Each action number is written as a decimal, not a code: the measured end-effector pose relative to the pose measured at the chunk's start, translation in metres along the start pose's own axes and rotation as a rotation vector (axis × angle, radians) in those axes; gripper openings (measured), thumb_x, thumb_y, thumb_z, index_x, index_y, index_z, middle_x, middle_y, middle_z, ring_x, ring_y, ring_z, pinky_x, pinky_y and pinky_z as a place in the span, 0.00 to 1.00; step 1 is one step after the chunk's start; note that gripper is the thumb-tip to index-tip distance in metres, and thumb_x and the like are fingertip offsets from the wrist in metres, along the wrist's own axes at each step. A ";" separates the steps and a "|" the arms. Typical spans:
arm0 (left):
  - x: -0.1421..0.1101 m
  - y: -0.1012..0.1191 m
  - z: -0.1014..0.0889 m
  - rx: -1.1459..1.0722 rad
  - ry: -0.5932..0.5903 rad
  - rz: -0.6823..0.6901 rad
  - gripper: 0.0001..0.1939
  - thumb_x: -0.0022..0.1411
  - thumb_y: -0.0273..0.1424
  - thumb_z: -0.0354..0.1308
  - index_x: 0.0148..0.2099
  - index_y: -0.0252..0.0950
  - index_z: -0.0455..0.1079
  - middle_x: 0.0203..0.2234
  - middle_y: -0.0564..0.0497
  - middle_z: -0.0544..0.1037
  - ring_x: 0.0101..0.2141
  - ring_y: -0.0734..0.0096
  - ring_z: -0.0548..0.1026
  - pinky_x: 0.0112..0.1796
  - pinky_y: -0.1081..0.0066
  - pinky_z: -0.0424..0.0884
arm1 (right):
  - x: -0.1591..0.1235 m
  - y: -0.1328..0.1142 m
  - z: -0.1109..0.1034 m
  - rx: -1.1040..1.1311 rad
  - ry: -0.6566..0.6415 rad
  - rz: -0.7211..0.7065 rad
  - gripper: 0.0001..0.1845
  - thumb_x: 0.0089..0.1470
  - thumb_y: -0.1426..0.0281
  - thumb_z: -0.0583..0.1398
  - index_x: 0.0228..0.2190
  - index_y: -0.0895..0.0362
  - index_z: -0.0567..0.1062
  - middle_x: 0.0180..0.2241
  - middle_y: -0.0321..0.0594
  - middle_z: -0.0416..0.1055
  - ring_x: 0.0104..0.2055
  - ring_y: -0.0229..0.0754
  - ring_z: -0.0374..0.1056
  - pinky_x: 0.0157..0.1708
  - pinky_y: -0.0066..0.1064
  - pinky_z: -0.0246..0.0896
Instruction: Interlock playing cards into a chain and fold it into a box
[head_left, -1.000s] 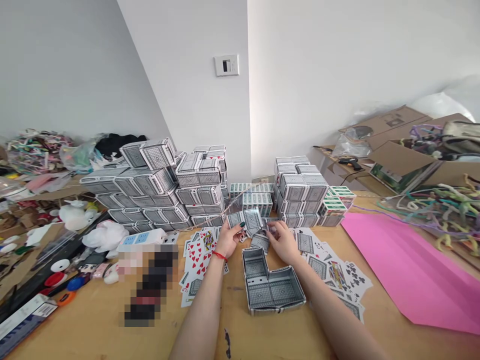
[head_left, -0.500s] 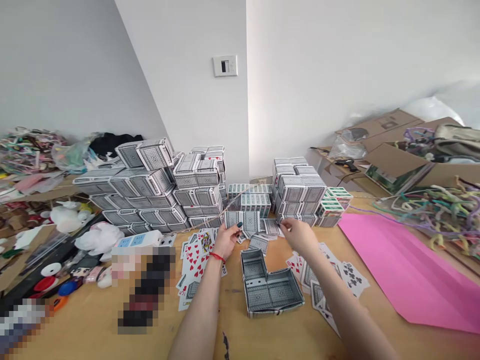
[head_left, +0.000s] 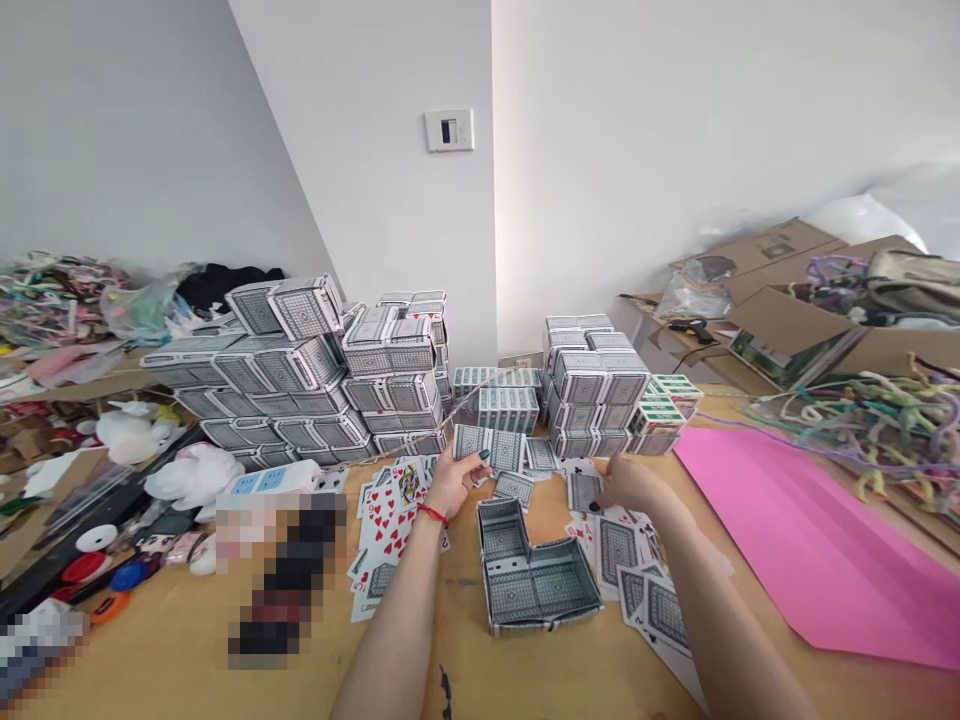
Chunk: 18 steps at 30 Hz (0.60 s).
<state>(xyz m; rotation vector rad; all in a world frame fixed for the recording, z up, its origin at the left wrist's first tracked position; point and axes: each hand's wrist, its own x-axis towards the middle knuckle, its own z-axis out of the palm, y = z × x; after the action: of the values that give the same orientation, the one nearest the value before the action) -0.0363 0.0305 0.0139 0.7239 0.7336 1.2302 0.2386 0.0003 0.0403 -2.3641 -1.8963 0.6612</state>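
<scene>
My left hand (head_left: 452, 482) is closed around a folded piece of playing cards (head_left: 491, 447), grey patterned backs outward, raised above the table. Over the loose cards to the right, my right hand (head_left: 630, 486) pinches a grey-backed playing card (head_left: 583, 491) at its right edge, thumb on top. Between my forearms lies an L-shaped open tray made of cards (head_left: 544, 590). More loose cards (head_left: 518, 487) lie just behind the tray. Face-up heart cards (head_left: 388, 520) spread beside my left wrist, and other cards (head_left: 664, 612) lie partly under my right forearm.
Stacked card-covered blocks stand at the back left (head_left: 289, 365) and back right (head_left: 596, 385). Green-and-white card boxes (head_left: 508, 408) sit between them. Pink paper (head_left: 810, 540) covers the right side. A white power strip (head_left: 274, 480) and small toys lie left.
My right hand has moved right and slightly toward me, and a grey-backed card now shows at its thumb. My left hand still holds the folded cards, now tilted a little differently.
</scene>
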 end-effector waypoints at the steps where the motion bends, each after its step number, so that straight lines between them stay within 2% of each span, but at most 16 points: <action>1: 0.000 0.000 0.000 0.006 0.000 0.000 0.20 0.40 0.23 0.65 0.39 0.35 0.67 0.25 0.55 0.75 0.23 0.76 0.73 0.27 0.74 0.72 | 0.000 -0.002 0.001 0.019 -0.019 -0.022 0.14 0.29 0.70 0.64 0.25 0.59 0.71 0.25 0.44 0.72 0.29 0.46 0.68 0.23 0.28 0.55; 4: 0.000 0.000 0.001 0.022 0.002 0.003 0.19 0.39 0.24 0.65 0.37 0.35 0.66 0.24 0.55 0.74 0.22 0.76 0.72 0.27 0.73 0.72 | -0.001 -0.005 0.001 0.087 -0.063 -0.096 0.08 0.29 0.72 0.63 0.17 0.57 0.68 0.19 0.36 0.68 0.24 0.41 0.65 0.20 0.26 0.51; 8: 0.000 0.000 0.003 0.040 0.000 0.011 0.19 0.39 0.24 0.66 0.36 0.35 0.65 0.24 0.55 0.74 0.23 0.76 0.72 0.26 0.74 0.72 | -0.003 -0.004 -0.007 0.199 -0.066 -0.185 0.08 0.32 0.71 0.62 0.14 0.57 0.65 0.15 0.31 0.62 0.21 0.36 0.61 0.20 0.24 0.48; 13: 0.000 0.003 0.005 0.055 -0.004 0.029 0.21 0.40 0.26 0.66 0.39 0.36 0.64 0.27 0.55 0.74 0.21 0.77 0.72 0.23 0.76 0.71 | -0.007 -0.004 -0.020 0.334 -0.009 -0.234 0.07 0.39 0.67 0.58 0.16 0.57 0.69 0.17 0.33 0.66 0.22 0.36 0.61 0.20 0.24 0.51; 18: 0.002 0.003 0.005 0.063 -0.003 0.036 0.25 0.40 0.26 0.66 0.43 0.37 0.62 0.27 0.56 0.74 0.20 0.79 0.72 0.21 0.78 0.70 | -0.014 -0.008 -0.030 0.432 0.076 -0.188 0.10 0.37 0.63 0.60 0.17 0.58 0.73 0.18 0.36 0.70 0.21 0.38 0.63 0.19 0.25 0.53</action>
<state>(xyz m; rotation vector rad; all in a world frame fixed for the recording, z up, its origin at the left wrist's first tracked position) -0.0337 0.0320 0.0187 0.7935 0.7628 1.2433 0.2394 -0.0041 0.0736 -1.8955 -1.7061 0.8474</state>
